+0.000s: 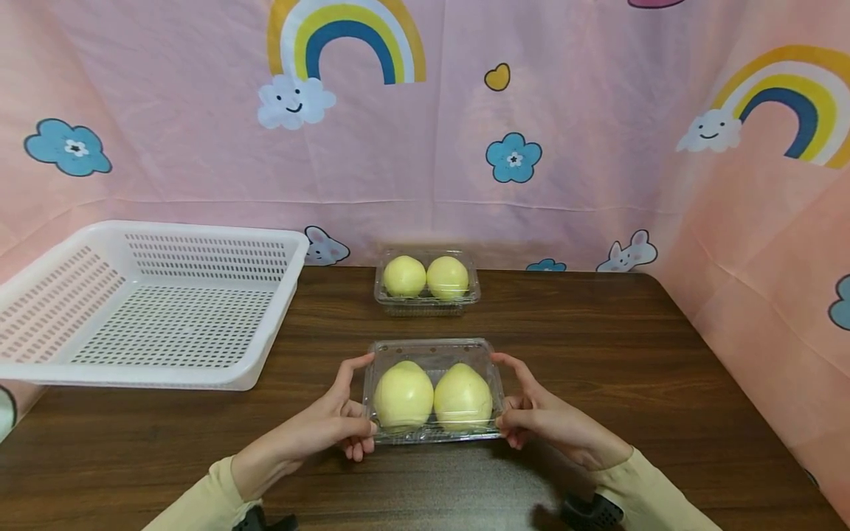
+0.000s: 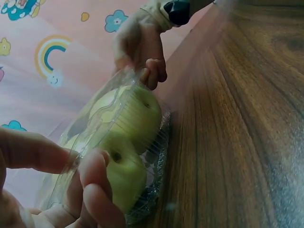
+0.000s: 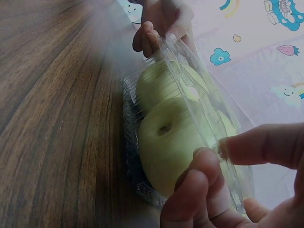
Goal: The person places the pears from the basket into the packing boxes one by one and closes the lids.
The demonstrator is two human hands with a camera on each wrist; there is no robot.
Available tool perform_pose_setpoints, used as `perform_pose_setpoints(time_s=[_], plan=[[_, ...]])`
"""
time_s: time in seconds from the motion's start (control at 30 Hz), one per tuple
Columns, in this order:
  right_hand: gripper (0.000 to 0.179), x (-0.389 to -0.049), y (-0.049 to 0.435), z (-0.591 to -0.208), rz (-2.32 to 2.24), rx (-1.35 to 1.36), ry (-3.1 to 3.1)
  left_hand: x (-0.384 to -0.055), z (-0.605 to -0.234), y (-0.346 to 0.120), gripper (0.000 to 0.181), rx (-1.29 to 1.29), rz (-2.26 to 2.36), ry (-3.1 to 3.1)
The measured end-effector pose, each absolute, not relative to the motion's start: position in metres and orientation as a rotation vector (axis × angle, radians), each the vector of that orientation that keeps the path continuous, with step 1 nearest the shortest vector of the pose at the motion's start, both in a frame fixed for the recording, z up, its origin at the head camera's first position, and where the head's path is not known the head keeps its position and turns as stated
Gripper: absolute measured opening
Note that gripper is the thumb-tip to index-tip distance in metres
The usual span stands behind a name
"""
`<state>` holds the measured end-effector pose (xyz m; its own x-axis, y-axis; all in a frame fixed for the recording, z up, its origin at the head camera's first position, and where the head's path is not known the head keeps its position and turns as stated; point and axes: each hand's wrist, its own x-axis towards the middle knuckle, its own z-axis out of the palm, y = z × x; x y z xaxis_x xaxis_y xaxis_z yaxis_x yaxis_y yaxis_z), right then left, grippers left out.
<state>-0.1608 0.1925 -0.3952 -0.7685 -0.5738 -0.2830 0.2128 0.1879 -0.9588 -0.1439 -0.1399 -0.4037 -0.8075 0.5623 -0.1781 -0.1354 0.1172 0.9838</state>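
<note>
A clear plastic clamshell box holds two pale yellow-green fruits, pears or apples, near the front of the table. By its left side my left hand grips the rim, with the thumb at the front corner and the index finger along the side. My right hand does likewise at the right edge. Both wrist views show the lid rim pinched between thumb and fingers, in the left wrist view by the left hand and in the right wrist view by the right hand. The lid lies over the fruits.
Behind, against the fabric backdrop, stands a second clear box with two similar fruits inside. A white perforated plastic basket sits on the left of the brown wooden table. Printed pink fabric encloses the back and sides.
</note>
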Motion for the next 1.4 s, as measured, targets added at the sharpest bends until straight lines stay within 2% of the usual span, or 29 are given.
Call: perform_pose_setpoints(time_s=[0.67,1.4], plan=[[0.083,-0.162,0.197,-0.398,-1.667,-0.478,1.886,-0.152,-0.403,-0.144,0.091,0.430,1.730,1.879],[0.082,-0.193,0.193,-0.401,-1.688,-0.447,1.917,-0.182,-0.406,-0.145,0.088,0.378,1.754,1.985]])
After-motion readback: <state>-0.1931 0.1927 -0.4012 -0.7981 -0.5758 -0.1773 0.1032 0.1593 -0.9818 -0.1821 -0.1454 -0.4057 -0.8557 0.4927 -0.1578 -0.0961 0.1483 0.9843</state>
